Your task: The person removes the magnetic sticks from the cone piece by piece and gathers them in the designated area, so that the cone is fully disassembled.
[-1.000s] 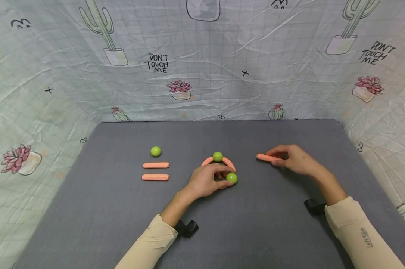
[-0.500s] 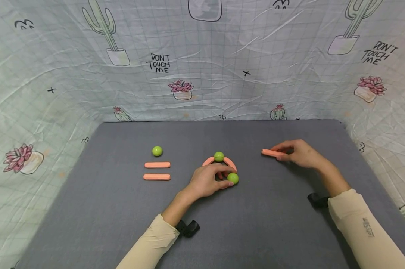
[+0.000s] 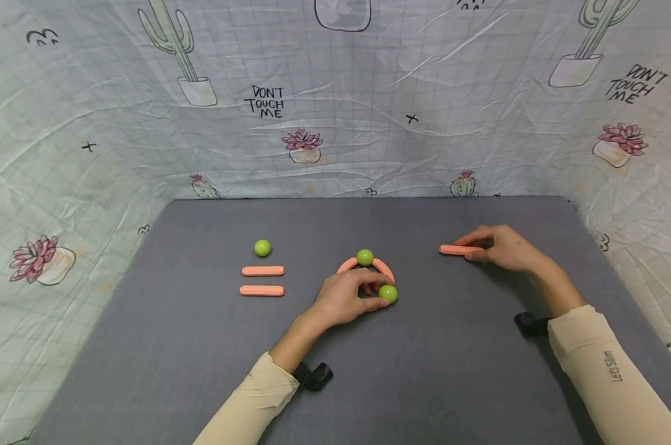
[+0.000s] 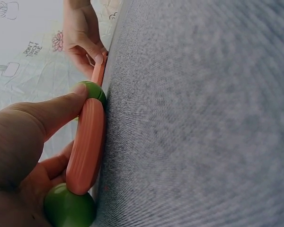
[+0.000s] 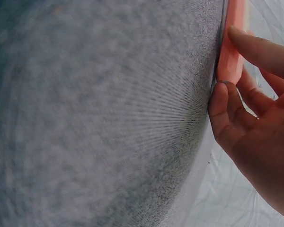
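Observation:
My left hand [image 3: 343, 296] pinches a green ball [image 3: 388, 293] at the right side of a ring made of curved salmon-pink pieces [image 3: 384, 267] and green balls. Another green ball [image 3: 365, 258] tops the ring; the hand hides much of its left and lower part. In the left wrist view, my thumb presses on the green ball, and a curved pink piece [image 4: 86, 146] runs from it to another green ball [image 4: 68, 205]. Farther right, my right hand [image 3: 504, 248] holds a straight pink stick [image 3: 452, 250] between thumb and fingers, low over the table.
Two straight pink sticks [image 3: 263, 271] lie parallel on the grey table [image 3: 402, 383], left of the ring. Behind them is a loose green ball [image 3: 263, 248]. A printed cloth [image 3: 357, 93] encloses the back and sides.
My right hand has moved right and slightly away from me with the pink stick, which has turned more level. The left hand keeps its place on the ring. The head view has shifted slightly.

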### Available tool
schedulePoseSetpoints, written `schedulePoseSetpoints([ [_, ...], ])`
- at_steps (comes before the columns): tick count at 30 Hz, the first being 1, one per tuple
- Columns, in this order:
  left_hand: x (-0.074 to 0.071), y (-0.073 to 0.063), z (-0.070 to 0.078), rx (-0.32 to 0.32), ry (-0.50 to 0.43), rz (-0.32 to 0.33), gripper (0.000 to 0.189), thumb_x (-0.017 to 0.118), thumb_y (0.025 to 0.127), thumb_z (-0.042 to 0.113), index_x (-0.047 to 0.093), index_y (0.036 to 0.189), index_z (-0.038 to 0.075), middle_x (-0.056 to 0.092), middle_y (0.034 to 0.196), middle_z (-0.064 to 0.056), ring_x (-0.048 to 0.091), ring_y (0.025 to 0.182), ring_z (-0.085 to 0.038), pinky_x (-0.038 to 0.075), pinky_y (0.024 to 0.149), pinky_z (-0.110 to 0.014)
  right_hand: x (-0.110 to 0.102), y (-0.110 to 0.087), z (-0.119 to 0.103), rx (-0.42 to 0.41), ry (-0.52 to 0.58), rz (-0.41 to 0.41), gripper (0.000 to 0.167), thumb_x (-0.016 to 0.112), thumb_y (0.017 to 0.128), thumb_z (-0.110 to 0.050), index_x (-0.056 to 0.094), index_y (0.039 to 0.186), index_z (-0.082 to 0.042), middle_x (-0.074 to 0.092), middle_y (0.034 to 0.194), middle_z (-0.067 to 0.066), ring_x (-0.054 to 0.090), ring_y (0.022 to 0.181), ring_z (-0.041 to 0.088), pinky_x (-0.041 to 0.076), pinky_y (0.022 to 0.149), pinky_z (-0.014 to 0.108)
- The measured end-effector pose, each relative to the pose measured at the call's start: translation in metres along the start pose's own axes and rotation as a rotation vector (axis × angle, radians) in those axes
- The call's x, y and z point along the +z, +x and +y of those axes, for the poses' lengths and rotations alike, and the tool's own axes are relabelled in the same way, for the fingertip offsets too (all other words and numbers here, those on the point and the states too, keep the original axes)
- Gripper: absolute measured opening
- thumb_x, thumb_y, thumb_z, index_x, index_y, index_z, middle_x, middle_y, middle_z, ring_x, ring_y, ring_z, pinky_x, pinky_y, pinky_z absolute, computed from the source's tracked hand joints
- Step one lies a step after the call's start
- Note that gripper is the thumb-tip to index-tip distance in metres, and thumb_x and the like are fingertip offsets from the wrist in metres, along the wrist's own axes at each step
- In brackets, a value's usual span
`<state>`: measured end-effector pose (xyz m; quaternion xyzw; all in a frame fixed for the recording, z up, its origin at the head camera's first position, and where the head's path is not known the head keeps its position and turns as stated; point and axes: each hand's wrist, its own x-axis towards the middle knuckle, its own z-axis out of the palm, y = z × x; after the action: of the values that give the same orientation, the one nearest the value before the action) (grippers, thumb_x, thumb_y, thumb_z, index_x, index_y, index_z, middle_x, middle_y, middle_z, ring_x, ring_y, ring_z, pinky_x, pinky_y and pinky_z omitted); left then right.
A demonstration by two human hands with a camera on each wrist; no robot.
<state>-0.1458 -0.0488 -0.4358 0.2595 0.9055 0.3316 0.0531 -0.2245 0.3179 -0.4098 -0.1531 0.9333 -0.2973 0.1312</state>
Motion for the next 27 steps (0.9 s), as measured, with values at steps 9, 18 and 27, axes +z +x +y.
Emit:
schedulePoseSetpoints([
  [9,-0.003,-0.002,0.001,0.002,-0.011,-0.01,0.036,0.085,0.088,0.033,0.076,0.123,0.033,0.075,0.101,0.01,0.071,0.093,-0.004,0.054,0.081,-0.024,0.0,-0.003,-0.002,0.034,0.029,0.005,0.042,0.079,0.095,-0.031,0.071,0.134,-0.016,0.069,0.133,0.013,0.062,0.117,0.029,0.046,0.091,0.037],
  [18,-0.007,-0.003,0.003,0.06,0.075,0.031,0.028,0.089,0.083,0.033,0.077,0.107,0.025,0.077,0.098,0.009,0.069,0.092,-0.007,0.05,0.093,-0.029,0.003,-0.009,-0.016,0.035,0.091,0.124,0.041,0.071,0.101,-0.032,0.068,0.135,-0.009,0.067,0.129,0.017,0.06,0.109,0.028,0.051,0.078,0.032],
  [27,-0.015,-0.009,0.007,0.036,0.228,0.055,0.028,0.089,0.082,0.039,0.082,0.108,0.037,0.075,0.091,0.014,0.057,0.08,-0.006,0.039,0.071,-0.024,0.027,-0.008,-0.041,-0.12,0.068,0.203,0.02,0.074,0.098,-0.017,0.076,0.116,-0.008,0.074,0.102,0.008,0.062,0.085,0.005,0.05,0.075,0.022],
])
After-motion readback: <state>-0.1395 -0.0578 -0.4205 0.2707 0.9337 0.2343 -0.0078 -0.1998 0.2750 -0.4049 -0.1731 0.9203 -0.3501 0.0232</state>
